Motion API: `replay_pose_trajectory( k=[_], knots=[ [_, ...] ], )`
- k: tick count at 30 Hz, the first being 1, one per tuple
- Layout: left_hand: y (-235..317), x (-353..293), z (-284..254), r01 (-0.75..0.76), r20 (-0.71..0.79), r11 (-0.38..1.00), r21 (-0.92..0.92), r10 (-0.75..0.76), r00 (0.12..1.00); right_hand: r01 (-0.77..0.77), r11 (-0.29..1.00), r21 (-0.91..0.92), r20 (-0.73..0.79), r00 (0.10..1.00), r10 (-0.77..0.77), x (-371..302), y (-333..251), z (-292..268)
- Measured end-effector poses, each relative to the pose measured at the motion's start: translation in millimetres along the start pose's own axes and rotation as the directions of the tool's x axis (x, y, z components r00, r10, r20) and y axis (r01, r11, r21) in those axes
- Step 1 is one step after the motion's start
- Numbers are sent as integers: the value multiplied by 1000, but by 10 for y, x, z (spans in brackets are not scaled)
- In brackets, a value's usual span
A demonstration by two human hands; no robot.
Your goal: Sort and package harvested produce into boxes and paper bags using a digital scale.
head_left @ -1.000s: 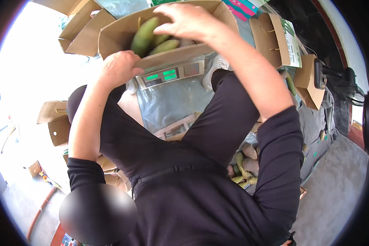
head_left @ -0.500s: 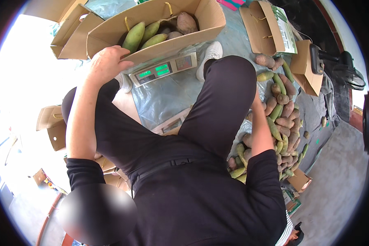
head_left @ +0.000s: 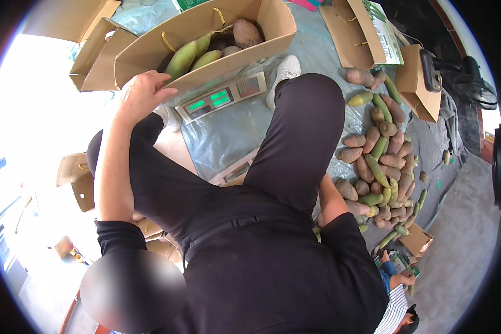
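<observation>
A brown cardboard box (head_left: 220, 69) sits on a digital scale (head_left: 224, 96) with green lit displays. Inside lie long green radish-like vegetables (head_left: 185, 60) and earthy brown-red roots (head_left: 246, 33). My left hand (head_left: 142, 96) has its fingers hooked over the box's near left rim, with the thumb on the outer wall. On my right, the bare forearm (head_left: 333, 200) goes down beside my thigh; my right hand is hidden behind the leg. It is nearest to a pile of mixed roots and green vegetables (head_left: 392, 161) on plastic sheeting.
Open cardboard boxes stand at the back left (head_left: 103, 53) and back right (head_left: 350, 39). A black fan (head_left: 473, 83) is at the far right. At lower right, another person in a striped top (head_left: 394, 312) reaches toward a green-and-white carton. Clear plastic sheeting (head_left: 222, 136) covers the floor.
My right forearm has drawn back toward me, from beside the knee to beside the thigh, uncovering more of the pile. My left hand stays on the rim. More of the other person shows.
</observation>
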State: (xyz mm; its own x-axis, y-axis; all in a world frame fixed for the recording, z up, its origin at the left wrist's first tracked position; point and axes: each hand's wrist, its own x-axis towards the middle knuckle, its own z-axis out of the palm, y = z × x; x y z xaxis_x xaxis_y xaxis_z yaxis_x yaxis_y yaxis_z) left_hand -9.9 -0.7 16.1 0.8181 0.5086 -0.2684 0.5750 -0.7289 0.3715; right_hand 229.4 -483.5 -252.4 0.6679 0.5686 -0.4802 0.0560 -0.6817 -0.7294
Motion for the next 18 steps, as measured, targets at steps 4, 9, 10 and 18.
replay_pose_trajectory(
  k=[4, 9, 10, 18],
  knots=[
    [41, 18, -22, -29, -73, 992, -122, 20, 997, -58, 998, 27, -20, 998, 59, 153, -169, -173],
    [55, 28, -97, -60, -285, 993, -102, 28, 958, -90, 968, 235, 24, 996, 87, 413, -587, -324],
    [30, 34, -97, -70, -363, 992, -105, 27, 931, -86, 907, 411, 72, 995, 62, 534, -751, -513],
    [-197, 66, -93, -55, -557, 972, -229, -85, 826, 188, 972, 142, -36, 982, -185, 951, -3209, -1269]
  ],
)
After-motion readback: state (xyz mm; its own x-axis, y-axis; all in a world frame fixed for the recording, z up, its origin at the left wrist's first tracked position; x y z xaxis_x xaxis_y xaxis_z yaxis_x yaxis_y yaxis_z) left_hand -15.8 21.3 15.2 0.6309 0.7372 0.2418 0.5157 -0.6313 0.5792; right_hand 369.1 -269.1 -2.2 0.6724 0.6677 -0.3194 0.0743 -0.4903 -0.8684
